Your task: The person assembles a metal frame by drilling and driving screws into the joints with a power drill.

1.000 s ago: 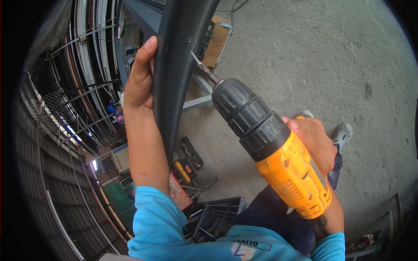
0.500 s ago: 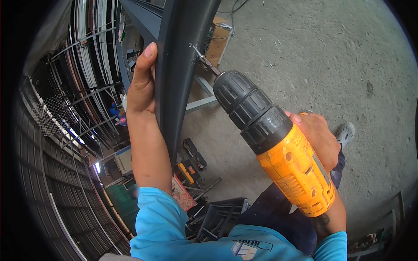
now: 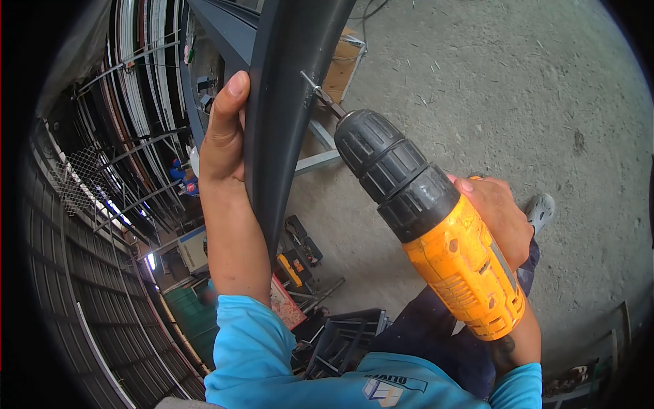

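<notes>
A dark grey metal profile [image 3: 279, 123] runs up through the upper middle of the head view. My left hand [image 3: 223, 136] grips its left edge, thumb up along the side and the other fingers hidden behind it. Wrapped round the handle of a yellow and black cordless drill [image 3: 466, 273] is my right hand [image 3: 499, 221]. The drill points up and left; its bit [image 3: 330, 103] meets a thin silver screw [image 3: 309, 80], whose tip touches the profile's face. Small shavings or scratches show beside the screw.
Long metal bars [image 3: 126, 82] stand in a rack at the left. Below the profile lie a cardboard box [image 3: 338, 78], a yellow and black tool [image 3: 294, 268] and a dark metal frame [image 3: 347, 337]. Metal bits litter the concrete floor [image 3: 579, 88].
The profile and my left hand have shifted slightly right. The small hole that showed beside the screw tip is now covered by it. The drill has hardly moved.
</notes>
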